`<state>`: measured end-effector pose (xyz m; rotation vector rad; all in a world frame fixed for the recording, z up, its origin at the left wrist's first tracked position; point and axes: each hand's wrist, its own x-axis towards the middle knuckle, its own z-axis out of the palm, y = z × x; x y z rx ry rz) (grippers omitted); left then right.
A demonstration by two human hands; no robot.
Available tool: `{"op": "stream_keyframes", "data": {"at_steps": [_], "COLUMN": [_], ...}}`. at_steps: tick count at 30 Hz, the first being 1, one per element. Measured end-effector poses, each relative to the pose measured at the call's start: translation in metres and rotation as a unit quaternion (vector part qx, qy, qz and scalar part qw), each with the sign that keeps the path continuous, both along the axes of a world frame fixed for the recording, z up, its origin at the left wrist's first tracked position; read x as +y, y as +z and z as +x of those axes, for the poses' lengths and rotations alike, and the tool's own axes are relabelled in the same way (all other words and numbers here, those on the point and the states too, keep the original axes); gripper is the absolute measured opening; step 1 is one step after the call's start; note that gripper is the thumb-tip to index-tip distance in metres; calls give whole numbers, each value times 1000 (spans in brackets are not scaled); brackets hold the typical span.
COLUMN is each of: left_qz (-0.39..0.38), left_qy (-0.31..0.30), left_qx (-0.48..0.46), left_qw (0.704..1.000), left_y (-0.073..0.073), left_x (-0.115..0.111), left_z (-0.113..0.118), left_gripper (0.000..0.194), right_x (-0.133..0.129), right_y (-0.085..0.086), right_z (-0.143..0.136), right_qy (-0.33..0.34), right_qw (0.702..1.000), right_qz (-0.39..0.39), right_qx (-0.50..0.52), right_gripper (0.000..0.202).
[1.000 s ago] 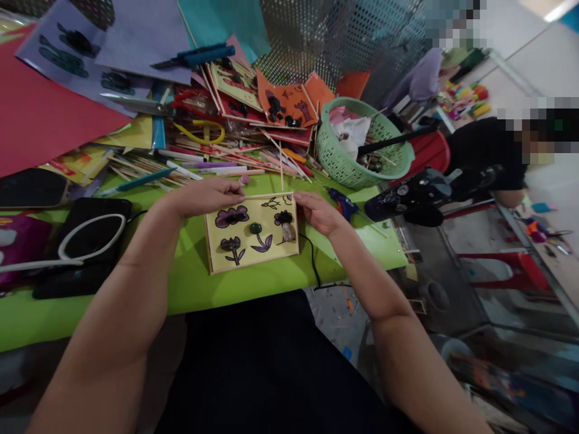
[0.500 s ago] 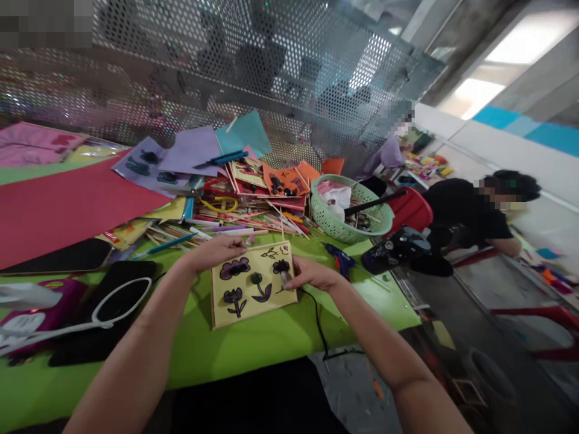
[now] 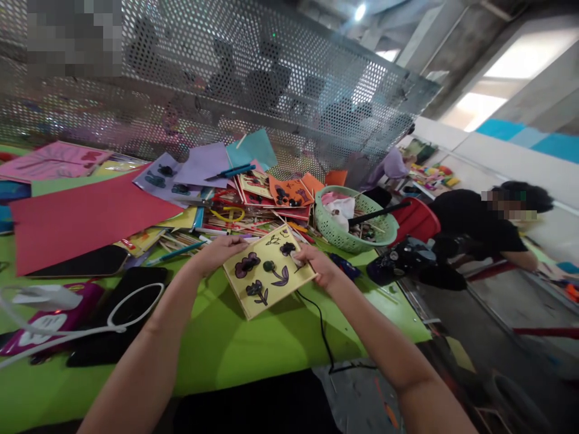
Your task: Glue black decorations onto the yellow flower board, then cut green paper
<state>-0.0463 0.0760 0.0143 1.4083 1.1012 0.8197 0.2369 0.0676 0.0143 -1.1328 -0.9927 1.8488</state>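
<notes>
The green basket [image 3: 355,240] held crumpled white and pink pieces and sticks; the right grip [image 3: 320,265] pinched the yellow panel [image 3: 271,274], while whether the left grip [image 3: 226,250] was closed could not be told.

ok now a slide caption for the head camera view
Head view: the right hand grips a yellow flower panel over a green table, left hand at its edge, green basket beyond.

- I see a perforated metal screen [image 3: 253,84] from ten to one o'clock.
- At three o'clock I make out a person in black [image 3: 479,226].
- Toward eight, I spot a white cable [image 3: 118,328] over a black flat object [image 3: 136,301], beside a magenta pack [image 3: 87,303].
</notes>
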Motion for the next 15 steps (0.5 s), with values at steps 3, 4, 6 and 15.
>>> {"op": "stream_keyframes", "data": {"at_steps": [3,4,6,15], "left_qz": [-44,-43,-39,-29], "left_qy": [72,98,158,172], "left_qx": [-55,-69,-118,-407], "left_qw": [995,992,980,896], "left_y": [0,0,1,17], "left_x": [2,3,5,1], "left_z": [-1,-1,0,14], "left_gripper": [40,43,48,32], "right_x": [15,20,32,123], "right_y": [9,12,17,56], "right_z": [-2,-2,-2,-6], "right_qy": [-11,-13,-22,-62], "right_qw": [1000,999,998,974], "right_qz": [23,31,51,191], "right_qx": [-2,-7,-17,-103], "right_gripper": [46,43,38,18]}}
